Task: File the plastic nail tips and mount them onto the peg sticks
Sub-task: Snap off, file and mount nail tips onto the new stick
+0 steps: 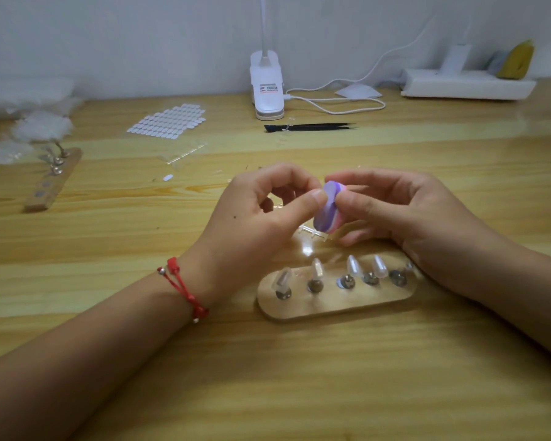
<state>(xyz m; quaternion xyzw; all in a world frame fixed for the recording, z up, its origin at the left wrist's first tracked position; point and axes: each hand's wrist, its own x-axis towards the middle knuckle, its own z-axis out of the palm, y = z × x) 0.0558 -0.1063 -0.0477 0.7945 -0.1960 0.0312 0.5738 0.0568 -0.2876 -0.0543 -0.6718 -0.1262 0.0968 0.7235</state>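
Note:
My right hand [404, 211] grips a small purple and pink filing block [329, 211] above the table. My left hand [261, 211] has thumb and forefinger pinched against the block's left face; whatever it pinches there is too small to see. Below the hands lies a wooden peg board [331, 300] with several metal pegs. Several clear nail tips [353, 265] stand on those pegs. A clear sprue strip [312, 233] lies just under the block.
A second wooden peg board [53, 183] lies at the left. A sheet of white adhesive tabs [169, 120], black tweezers [309, 127], a white clip lamp [267, 87] with its cable, and plastic bags [29, 122] sit farther back. A white power strip [468, 84] is far right.

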